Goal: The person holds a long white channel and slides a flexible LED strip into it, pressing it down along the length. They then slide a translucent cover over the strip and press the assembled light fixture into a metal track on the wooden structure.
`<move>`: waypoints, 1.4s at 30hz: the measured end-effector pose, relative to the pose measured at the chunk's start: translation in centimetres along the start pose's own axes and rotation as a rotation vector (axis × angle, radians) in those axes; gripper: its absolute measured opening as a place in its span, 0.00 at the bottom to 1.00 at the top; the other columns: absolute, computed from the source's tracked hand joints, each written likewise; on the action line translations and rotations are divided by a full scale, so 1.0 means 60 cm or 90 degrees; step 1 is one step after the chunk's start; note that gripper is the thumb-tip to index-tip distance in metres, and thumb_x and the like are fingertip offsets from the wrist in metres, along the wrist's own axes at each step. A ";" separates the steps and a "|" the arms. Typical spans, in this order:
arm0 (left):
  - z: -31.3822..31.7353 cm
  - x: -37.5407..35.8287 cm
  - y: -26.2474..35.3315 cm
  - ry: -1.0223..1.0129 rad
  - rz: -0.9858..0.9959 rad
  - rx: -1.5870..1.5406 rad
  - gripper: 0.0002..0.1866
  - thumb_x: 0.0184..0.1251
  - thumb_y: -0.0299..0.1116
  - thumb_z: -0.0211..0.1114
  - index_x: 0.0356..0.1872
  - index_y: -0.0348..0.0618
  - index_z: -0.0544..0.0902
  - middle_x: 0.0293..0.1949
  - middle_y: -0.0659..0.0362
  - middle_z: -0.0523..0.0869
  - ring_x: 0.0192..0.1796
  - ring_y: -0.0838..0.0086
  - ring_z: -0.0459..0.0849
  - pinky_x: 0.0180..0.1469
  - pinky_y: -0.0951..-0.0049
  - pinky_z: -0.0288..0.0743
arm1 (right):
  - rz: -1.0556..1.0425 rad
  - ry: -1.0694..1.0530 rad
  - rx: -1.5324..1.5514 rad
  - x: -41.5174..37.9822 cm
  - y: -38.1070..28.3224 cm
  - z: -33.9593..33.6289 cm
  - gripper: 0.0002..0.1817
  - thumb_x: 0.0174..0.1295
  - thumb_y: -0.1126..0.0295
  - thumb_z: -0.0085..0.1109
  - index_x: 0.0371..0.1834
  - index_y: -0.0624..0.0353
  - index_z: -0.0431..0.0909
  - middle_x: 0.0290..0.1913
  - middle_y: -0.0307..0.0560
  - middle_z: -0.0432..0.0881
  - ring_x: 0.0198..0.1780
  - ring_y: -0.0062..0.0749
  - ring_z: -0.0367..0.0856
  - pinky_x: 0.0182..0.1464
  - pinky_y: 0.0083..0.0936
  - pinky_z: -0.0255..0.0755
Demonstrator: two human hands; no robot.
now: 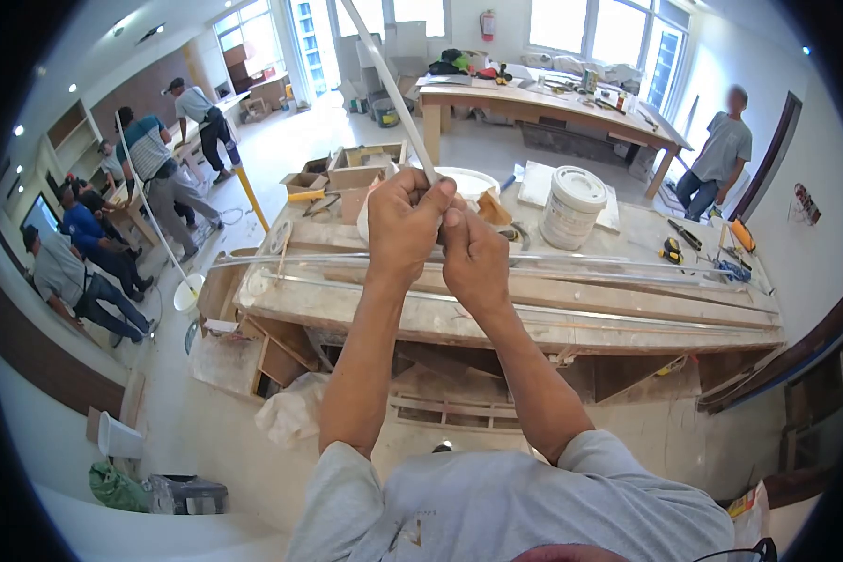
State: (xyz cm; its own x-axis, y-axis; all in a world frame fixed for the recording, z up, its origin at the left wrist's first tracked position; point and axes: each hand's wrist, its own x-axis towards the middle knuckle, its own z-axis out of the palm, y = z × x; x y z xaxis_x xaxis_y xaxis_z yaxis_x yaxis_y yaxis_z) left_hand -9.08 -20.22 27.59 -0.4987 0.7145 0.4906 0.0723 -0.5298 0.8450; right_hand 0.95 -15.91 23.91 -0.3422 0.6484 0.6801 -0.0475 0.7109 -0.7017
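Observation:
My left hand (401,223) is wrapped round the lower end of a long, thin white pole (398,94), thumb on top. The pole rises at a slant and runs out of view at the top. Close against it, my right hand (476,258) is closed with its thumb and fingers pinched together. A dark bit shows between the two hands, too small to name, and what the right fingers grip is hidden. Both hands are above the workbench (347,304), over long metal strips (618,265) lying across it. A white lidded bucket (572,208) stands to the right.
Pliers (684,234), a yellow tape measure (671,250) and other tools lie on the bench's right side. Wooden boxes (365,165) sit at its back left. Behind is a tool-covered table (534,98). One person (718,150) stands at right; several others work at left.

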 end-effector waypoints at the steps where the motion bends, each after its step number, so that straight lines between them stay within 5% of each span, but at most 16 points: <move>1: 0.002 0.000 0.006 -0.012 -0.015 0.006 0.08 0.72 0.28 0.66 0.40 0.30 0.83 0.30 0.55 0.88 0.32 0.78 0.86 0.35 0.79 0.81 | 0.006 0.018 0.030 -0.003 0.000 0.001 0.19 0.79 0.59 0.45 0.45 0.63 0.80 0.25 0.49 0.81 0.28 0.39 0.80 0.33 0.36 0.71; 2: 0.007 -0.001 0.012 -0.013 -0.010 0.005 0.08 0.72 0.28 0.66 0.40 0.30 0.83 0.30 0.55 0.88 0.32 0.78 0.86 0.35 0.79 0.81 | 0.012 0.035 0.059 -0.005 0.001 0.000 0.21 0.80 0.57 0.46 0.39 0.64 0.80 0.21 0.42 0.77 0.24 0.25 0.74 0.29 0.28 0.68; 12: 0.000 0.014 0.028 0.012 -0.003 -0.047 0.09 0.71 0.29 0.68 0.41 0.30 0.84 0.32 0.55 0.88 0.32 0.77 0.85 0.35 0.78 0.81 | 0.010 -0.053 0.103 0.017 -0.015 -0.016 0.23 0.79 0.57 0.49 0.29 0.63 0.76 0.19 0.39 0.73 0.23 0.21 0.70 0.27 0.27 0.65; 15: 0.000 0.016 0.028 0.025 -0.001 -0.055 0.09 0.69 0.29 0.69 0.38 0.31 0.84 0.32 0.56 0.88 0.32 0.78 0.84 0.34 0.78 0.79 | -0.026 -0.036 0.117 0.029 -0.026 -0.012 0.23 0.78 0.58 0.50 0.27 0.63 0.75 0.19 0.41 0.73 0.23 0.24 0.69 0.27 0.29 0.64; 17: 0.000 0.018 0.025 0.021 0.004 -0.059 0.09 0.69 0.30 0.70 0.37 0.31 0.84 0.32 0.56 0.88 0.31 0.79 0.83 0.34 0.79 0.78 | -0.042 -0.005 0.020 0.028 -0.027 -0.012 0.17 0.76 0.64 0.51 0.33 0.66 0.79 0.26 0.55 0.82 0.28 0.47 0.81 0.33 0.39 0.70; 22: -0.013 0.030 -0.011 0.017 -0.008 0.006 0.10 0.68 0.31 0.70 0.34 0.32 0.85 0.29 0.56 0.87 0.33 0.80 0.82 0.34 0.79 0.75 | -0.063 -0.019 -0.044 0.022 -0.007 -0.017 0.20 0.78 0.62 0.46 0.32 0.66 0.79 0.27 0.56 0.82 0.29 0.48 0.81 0.34 0.41 0.70; 24: -0.018 0.017 0.052 -0.029 0.003 0.292 0.10 0.70 0.31 0.69 0.43 0.34 0.84 0.32 0.59 0.87 0.35 0.79 0.84 0.39 0.78 0.78 | -0.093 -0.043 -0.019 0.020 -0.002 -0.010 0.23 0.79 0.60 0.42 0.31 0.65 0.78 0.27 0.55 0.81 0.28 0.48 0.78 0.36 0.43 0.69; 26: -0.018 0.034 0.022 -0.021 0.030 0.008 0.10 0.69 0.31 0.69 0.43 0.33 0.84 0.30 0.59 0.87 0.34 0.80 0.83 0.36 0.78 0.77 | -0.034 -0.053 0.031 0.020 -0.015 -0.014 0.23 0.78 0.60 0.45 0.28 0.63 0.76 0.23 0.49 0.76 0.28 0.39 0.73 0.35 0.38 0.66; 27: -0.020 0.036 0.038 0.001 0.048 0.022 0.09 0.70 0.30 0.68 0.43 0.33 0.84 0.29 0.59 0.86 0.32 0.81 0.83 0.36 0.79 0.76 | -0.052 -0.052 0.001 0.018 0.000 -0.014 0.24 0.78 0.58 0.45 0.26 0.63 0.75 0.21 0.46 0.72 0.26 0.36 0.69 0.34 0.37 0.64; 28: -0.020 0.038 0.055 0.017 0.065 0.032 0.09 0.70 0.30 0.68 0.42 0.33 0.84 0.29 0.60 0.86 0.31 0.81 0.82 0.35 0.79 0.76 | -0.081 -0.052 0.009 0.016 0.012 -0.010 0.22 0.79 0.58 0.46 0.26 0.59 0.71 0.20 0.33 0.66 0.24 0.19 0.62 0.27 0.25 0.57; 30: -0.019 0.048 0.045 0.036 0.070 0.045 0.08 0.70 0.29 0.68 0.41 0.33 0.83 0.29 0.60 0.86 0.30 0.82 0.82 0.35 0.79 0.76 | 0.016 -0.086 0.055 0.016 -0.004 -0.008 0.23 0.78 0.58 0.48 0.26 0.63 0.75 0.19 0.40 0.70 0.24 0.27 0.67 0.29 0.31 0.62; 32: -0.022 0.044 0.048 0.039 0.067 0.051 0.08 0.70 0.29 0.67 0.40 0.33 0.83 0.29 0.60 0.86 0.29 0.82 0.81 0.34 0.80 0.76 | 0.150 -0.132 0.203 0.023 -0.034 -0.014 0.22 0.78 0.58 0.48 0.28 0.62 0.75 0.20 0.36 0.70 0.21 0.19 0.66 0.23 0.22 0.59; 37: -0.022 0.042 0.051 0.034 0.090 0.061 0.08 0.69 0.29 0.68 0.38 0.32 0.82 0.28 0.60 0.84 0.31 0.82 0.79 0.31 0.79 0.75 | 0.056 -0.127 0.223 0.070 -0.052 0.004 0.21 0.80 0.55 0.47 0.29 0.56 0.71 0.20 0.32 0.69 0.14 0.13 0.61 0.14 0.16 0.54; 42: -0.022 0.040 0.052 0.086 0.096 0.168 0.10 0.64 0.30 0.70 0.35 0.30 0.84 0.25 0.56 0.85 0.29 0.75 0.81 0.34 0.71 0.76 | 0.037 -0.093 0.201 0.068 -0.013 0.021 0.22 0.79 0.58 0.48 0.27 0.59 0.73 0.21 0.33 0.70 0.21 0.15 0.62 0.22 0.19 0.56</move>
State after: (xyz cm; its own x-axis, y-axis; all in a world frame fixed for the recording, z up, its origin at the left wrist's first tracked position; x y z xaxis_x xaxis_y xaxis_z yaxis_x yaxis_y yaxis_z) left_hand -11.17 -20.76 31.16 -0.5741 0.5602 0.5972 0.3670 -0.4759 0.7993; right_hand -1.59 -14.15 26.99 -0.4821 0.6232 0.6158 -0.3042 0.5401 -0.7847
